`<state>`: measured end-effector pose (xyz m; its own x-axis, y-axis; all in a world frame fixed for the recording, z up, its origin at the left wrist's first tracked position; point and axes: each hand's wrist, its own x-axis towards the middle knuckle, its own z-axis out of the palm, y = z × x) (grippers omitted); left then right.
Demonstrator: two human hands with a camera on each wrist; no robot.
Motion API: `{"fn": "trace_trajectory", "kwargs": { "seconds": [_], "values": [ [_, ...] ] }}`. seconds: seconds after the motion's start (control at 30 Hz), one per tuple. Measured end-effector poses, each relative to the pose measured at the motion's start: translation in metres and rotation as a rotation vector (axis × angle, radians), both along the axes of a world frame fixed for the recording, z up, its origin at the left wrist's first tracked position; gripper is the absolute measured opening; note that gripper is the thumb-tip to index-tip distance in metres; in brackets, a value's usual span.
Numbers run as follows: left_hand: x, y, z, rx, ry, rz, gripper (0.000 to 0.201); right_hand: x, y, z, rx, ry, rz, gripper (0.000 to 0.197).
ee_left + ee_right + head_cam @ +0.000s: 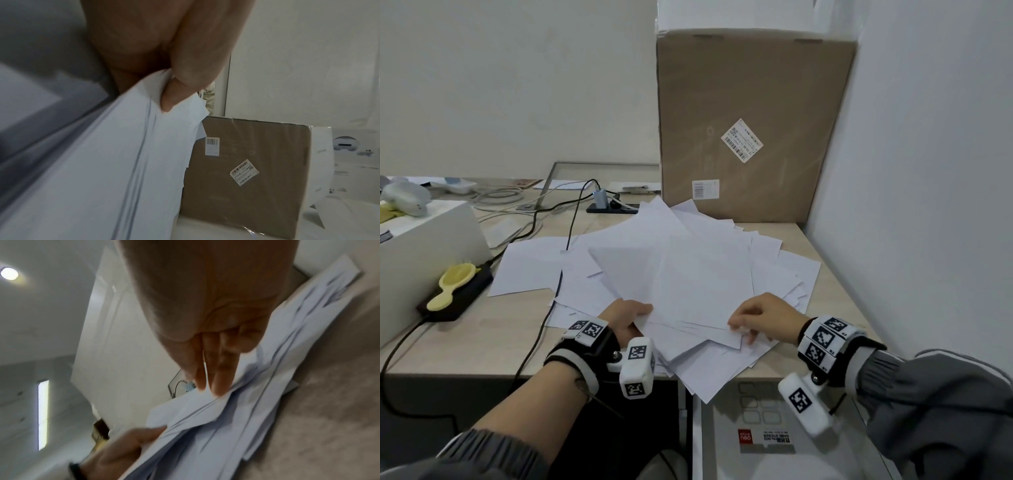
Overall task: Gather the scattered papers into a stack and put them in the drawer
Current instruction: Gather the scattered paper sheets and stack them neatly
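Observation:
Loose white papers lie fanned over the wooden desk, some overhanging its near edge. My left hand grips the near-left edge of the top sheets; in the left wrist view its thumb presses down on the papers. At the near-right corner my right hand pinches the sheets, and its fingers lie on the papers. The left hand shows there too. Below the desk edge the drawer stands open.
A tall cardboard box stands behind the papers against the right wall. Black cables cross the desk to a power strip. A yellow brush lies on a black block beside a white box.

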<state>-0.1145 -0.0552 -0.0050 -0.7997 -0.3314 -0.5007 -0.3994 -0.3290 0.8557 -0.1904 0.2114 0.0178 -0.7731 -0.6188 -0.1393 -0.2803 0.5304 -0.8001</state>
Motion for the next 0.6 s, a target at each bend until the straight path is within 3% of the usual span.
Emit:
{"fn": "trace_trajectory", "kwargs": {
  "seconds": [0.13,0.2,0.3,0.4,0.47,0.6],
  "values": [
    [0.001,-0.007,-0.007,-0.002,0.071,0.053,0.028,-0.02,0.015,0.006,-0.084,0.055,-0.405,0.016],
    [0.005,-0.006,-0.006,0.047,0.124,0.055,0.027,-0.032,0.023,0.004,-0.103,-0.084,-0.521,0.021],
    [0.011,-0.003,0.002,0.096,0.199,0.007,0.027,-0.039,0.026,0.002,-0.184,-0.358,-0.54,0.032],
    [0.011,-0.006,0.002,0.092,0.203,-0.024,0.032,-0.037,0.021,0.005,-0.318,-0.473,-0.48,0.029],
    [0.011,-0.007,0.002,0.081,0.205,-0.05,0.036,-0.038,0.015,0.008,-0.378,-0.441,-0.475,0.016],
    [0.013,-0.003,0.008,0.06,0.233,-0.088,0.036,-0.044,0.01,0.012,-0.269,-0.167,-0.513,0.008]
  ]
}}
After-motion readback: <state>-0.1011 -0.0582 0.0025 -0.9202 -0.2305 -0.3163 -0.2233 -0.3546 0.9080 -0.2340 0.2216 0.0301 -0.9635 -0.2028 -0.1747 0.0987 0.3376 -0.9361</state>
